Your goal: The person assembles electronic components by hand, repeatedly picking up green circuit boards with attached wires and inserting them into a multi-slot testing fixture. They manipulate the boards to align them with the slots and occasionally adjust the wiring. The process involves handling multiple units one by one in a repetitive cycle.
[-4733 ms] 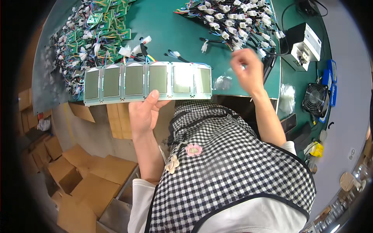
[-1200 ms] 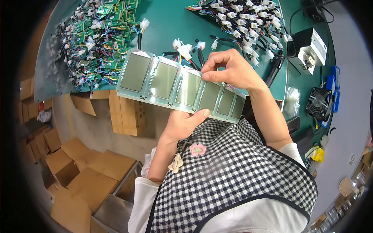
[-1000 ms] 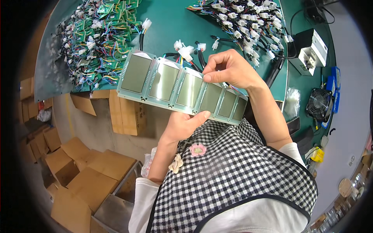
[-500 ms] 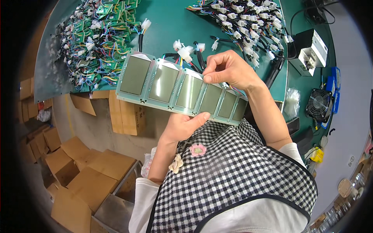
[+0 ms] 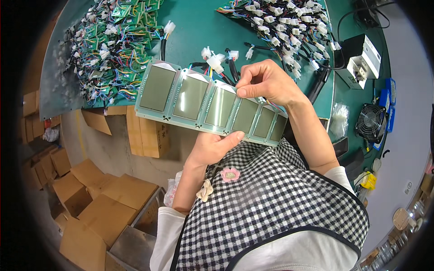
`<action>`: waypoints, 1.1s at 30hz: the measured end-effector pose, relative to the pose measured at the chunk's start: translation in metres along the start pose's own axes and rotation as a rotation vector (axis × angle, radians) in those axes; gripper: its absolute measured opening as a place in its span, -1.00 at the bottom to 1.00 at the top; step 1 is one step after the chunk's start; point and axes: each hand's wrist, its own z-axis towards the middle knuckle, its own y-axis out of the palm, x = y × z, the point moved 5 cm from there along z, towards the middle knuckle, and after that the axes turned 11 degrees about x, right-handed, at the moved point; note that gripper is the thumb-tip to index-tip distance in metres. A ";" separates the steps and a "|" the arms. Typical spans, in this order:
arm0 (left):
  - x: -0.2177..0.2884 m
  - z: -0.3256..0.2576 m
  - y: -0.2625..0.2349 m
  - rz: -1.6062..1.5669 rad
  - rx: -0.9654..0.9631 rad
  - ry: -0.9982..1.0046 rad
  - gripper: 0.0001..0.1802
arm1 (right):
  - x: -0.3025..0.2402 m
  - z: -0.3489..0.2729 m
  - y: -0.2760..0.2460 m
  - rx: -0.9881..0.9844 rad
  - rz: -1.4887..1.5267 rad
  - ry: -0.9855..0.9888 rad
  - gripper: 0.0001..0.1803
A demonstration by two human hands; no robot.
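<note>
A long green circuit-board panel (image 5: 191, 97) with several grey LCD screens in a row is held up at a slant in front of me. My left hand (image 5: 212, 151) grips its lower edge from below, thumb on the front. White film tabs (image 5: 196, 76) show along the tops of the screens on the left. Thumb and forefinger of my right hand (image 5: 267, 83) are pinched together at the panel's upper edge, beside the third screen; what lies between the fingertips is hidden. White connectors (image 5: 214, 62) on coloured wires show just behind the panel.
On the green table (image 5: 194, 27) lie a heap of wired circuit boards (image 5: 117, 54) at left and a pile of white-plugged cables (image 5: 289, 29) at right. Further right are a white-and-black box (image 5: 361, 61) and a fan (image 5: 371, 118). Cardboard boxes (image 5: 99, 217) stand on the floor at left.
</note>
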 end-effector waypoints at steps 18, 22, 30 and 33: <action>-0.006 0.000 0.000 0.087 0.013 -0.036 -0.60 | 0.003 -0.004 0.006 0.061 0.000 0.007 -0.88; -0.004 0.000 0.000 0.060 0.022 -0.025 -0.60 | 0.004 -0.003 0.003 0.052 0.050 0.024 -0.85; 0.001 0.000 0.000 0.070 0.015 0.037 -0.55 | 0.001 -0.002 0.001 0.015 0.046 -0.016 -0.82; 0.000 0.000 0.001 0.041 0.021 0.029 -0.54 | 0.002 -0.002 0.000 0.012 0.043 -0.008 -0.83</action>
